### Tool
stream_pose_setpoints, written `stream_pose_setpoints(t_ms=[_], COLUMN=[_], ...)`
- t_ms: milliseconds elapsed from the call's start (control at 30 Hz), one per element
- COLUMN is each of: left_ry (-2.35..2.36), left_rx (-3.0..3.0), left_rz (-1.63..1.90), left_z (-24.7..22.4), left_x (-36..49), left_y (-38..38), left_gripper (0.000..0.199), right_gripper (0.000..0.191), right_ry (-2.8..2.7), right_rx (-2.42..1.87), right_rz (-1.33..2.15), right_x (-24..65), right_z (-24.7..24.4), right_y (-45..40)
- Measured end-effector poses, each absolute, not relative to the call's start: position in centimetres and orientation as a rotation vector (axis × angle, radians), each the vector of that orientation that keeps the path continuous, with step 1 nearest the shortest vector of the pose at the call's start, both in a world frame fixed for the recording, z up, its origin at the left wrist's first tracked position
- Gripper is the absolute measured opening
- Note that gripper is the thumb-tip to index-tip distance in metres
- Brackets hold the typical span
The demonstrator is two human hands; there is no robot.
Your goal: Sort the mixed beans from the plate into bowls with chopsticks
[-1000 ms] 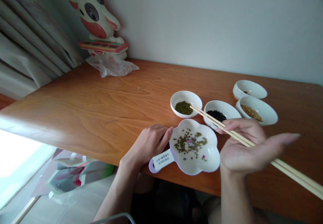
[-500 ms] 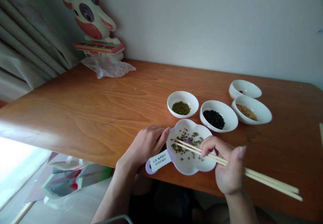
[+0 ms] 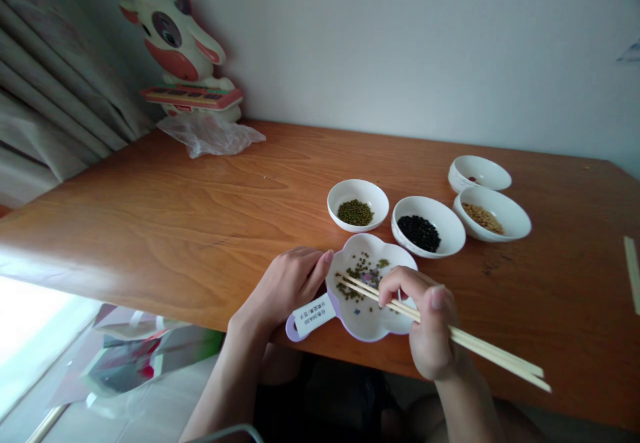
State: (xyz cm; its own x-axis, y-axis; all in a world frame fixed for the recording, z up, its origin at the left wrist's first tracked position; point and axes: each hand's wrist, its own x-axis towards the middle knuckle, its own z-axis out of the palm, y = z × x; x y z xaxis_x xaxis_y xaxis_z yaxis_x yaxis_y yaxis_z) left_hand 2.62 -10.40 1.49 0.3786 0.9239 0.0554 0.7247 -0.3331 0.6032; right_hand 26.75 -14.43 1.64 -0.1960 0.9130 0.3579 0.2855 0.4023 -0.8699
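Observation:
A white flower-shaped dish [image 3: 370, 328] with a purple rim and a labelled handle sits at the table's front edge. Green mung beans [image 3: 353, 291] lie scattered in it. My left hand [image 3: 295, 280] is closed at the dish's left rim, thumb against the edge; some of its fingers are hidden. In my right hand [image 3: 425, 316] is a pair of wooden chopsticks [image 3: 495, 356], their tips close together among the beans at the dish's left side. Whether a bean is between the tips I cannot tell. Just behind the dish stands a white bowl [image 3: 379, 206] of mung beans.
Farther right are a bowl [image 3: 453, 233] of black beans or seeds, a bowl [image 3: 515, 220] of tan kernels and a bowl [image 3: 493, 173] with a small reddish piece. A cow-shaped toy keyboard [image 3: 193, 93] and a plastic bag [image 3: 215, 138] occupy the back left.
My right hand has moved left over the dish, and the chopsticks' rear ends have swung left. The tips stay at the dish's left side. The whole view has shifted slightly.

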Motion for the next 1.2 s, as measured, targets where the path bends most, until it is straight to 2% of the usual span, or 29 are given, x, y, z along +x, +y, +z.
stream_pose_setpoints(t_ms=[533,767,1000,1200], left_ry=[1.431,1.423,1.407,1.408], left_rx=[2.189,2.197,2.176,2.17], left_rz=[0.529,0.54,0.557,0.527], left_z=[1.3,1.4,1.6,1.5], left_x=[2.5,2.6,2.6,2.6], left_y=[-10.3,-10.3,-10.4,-10.4], left_gripper=[0.052,0.053,0.051,0.052], right_gripper=[0.076,0.084,0.078,0.08], right_ry=[-1.635,-1.317,-1.03,-1.004], right_rx=[-1.057,-1.037,-1.024,-1.073], right_rz=[0.735,0.631,0.409,0.456], right_x=[26.7,26.5,24.5,24.1], right_z=[0.9,2.2,4.1,4.1], right_y=[-14.5,-14.1,-10.8,-9.7])
